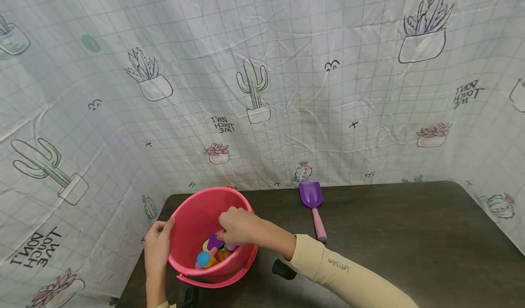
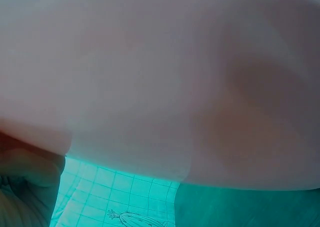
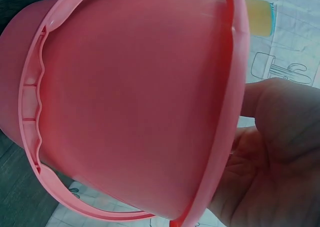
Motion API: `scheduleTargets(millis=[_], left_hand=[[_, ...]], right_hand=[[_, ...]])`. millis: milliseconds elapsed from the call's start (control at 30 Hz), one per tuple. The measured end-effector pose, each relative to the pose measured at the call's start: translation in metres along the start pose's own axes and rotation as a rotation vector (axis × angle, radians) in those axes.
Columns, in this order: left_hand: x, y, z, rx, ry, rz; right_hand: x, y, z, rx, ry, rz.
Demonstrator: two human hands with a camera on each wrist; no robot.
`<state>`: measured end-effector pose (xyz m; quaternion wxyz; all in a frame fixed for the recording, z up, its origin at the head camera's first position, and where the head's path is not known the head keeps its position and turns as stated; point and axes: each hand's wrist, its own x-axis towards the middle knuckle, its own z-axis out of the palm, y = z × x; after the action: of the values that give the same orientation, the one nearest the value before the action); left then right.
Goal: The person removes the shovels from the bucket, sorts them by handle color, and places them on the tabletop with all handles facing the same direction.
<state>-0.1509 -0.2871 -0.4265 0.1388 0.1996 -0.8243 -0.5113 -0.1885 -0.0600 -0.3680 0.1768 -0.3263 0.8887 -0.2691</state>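
A pink bucket (image 1: pixel 193 217) stands tilted at the left of the dark table, its mouth turned toward me. My left hand (image 1: pixel 157 244) grips its rim on the left side. The bucket's pale, blurred wall (image 2: pixel 125 87) fills most of the left wrist view. My right hand (image 1: pixel 239 226) reaches inside with bent fingers, close to a purple toy piece (image 1: pixel 215 242); whether it pinches anything is hidden. Around that lie several small toys, among them an orange toy with a blue end (image 1: pixel 205 259). In the right wrist view the rim covers the fingertips of my right hand (image 3: pixel 275 152).
To the right of the bucket lies a purple toy shovel (image 1: pixel 312 207) with a pink handle. The bucket's pink carrying handle (image 1: pixel 221 283) hangs down in front. A printed cactus curtain (image 1: pixel 287 94) surrounds the dark table (image 1: pixel 389 235) at the back and sides.
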Motion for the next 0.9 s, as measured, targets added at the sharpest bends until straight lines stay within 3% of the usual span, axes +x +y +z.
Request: scheduleTargets(millis=[267,533,900], left_hand=[[0.002,0.002,-0.001,-0.009,-0.003,-0.036],[0.003,-0.001,-0.001,0.022,-0.015,-0.035],[0.004,0.000,-0.001,0.004,-0.009,-0.036]], right_hand=[[0.005,-0.001,0.002,-0.028,-0.002,0.013],[0.009,-0.003,0.002,0.003,-0.026,0.103],[0.015,-0.004,0.002,-0.003,-0.062,0.129]])
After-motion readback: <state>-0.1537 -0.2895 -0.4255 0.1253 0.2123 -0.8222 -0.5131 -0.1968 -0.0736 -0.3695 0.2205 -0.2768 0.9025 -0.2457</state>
